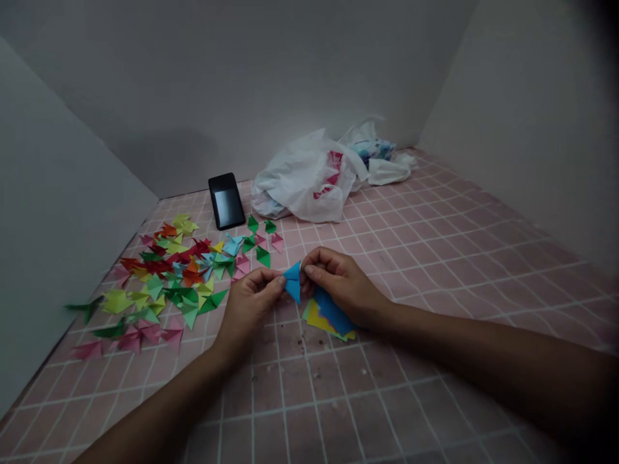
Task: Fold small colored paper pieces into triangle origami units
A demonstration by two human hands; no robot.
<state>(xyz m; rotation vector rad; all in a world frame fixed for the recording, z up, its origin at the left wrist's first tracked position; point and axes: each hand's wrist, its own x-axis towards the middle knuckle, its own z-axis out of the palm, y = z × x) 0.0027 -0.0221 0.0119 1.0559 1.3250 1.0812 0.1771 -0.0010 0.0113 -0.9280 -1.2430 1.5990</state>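
Between my two hands is a small piece of blue folded paper point(293, 282), bent into a roughly triangular shape with a crease across it. My left hand point(251, 299) pinches its left corner between thumb and forefinger. At the paper's right edge, the thumb and forefinger of my right hand point(341, 283) are closed together, seemingly on that edge. Beneath my right hand lies a stack of coloured paper sheets point(319, 320), blue on top with yellow and green showing below. Part of the stack is hidden by that hand.
Many folded paper pieces point(164, 270) in red, green, yellow, pink and blue spread over the left side. A black phone point(226, 201) leans near the back wall, beside a white plastic bag point(304, 177). The surface is a pink checked cloth point(464, 258), with walls around it.
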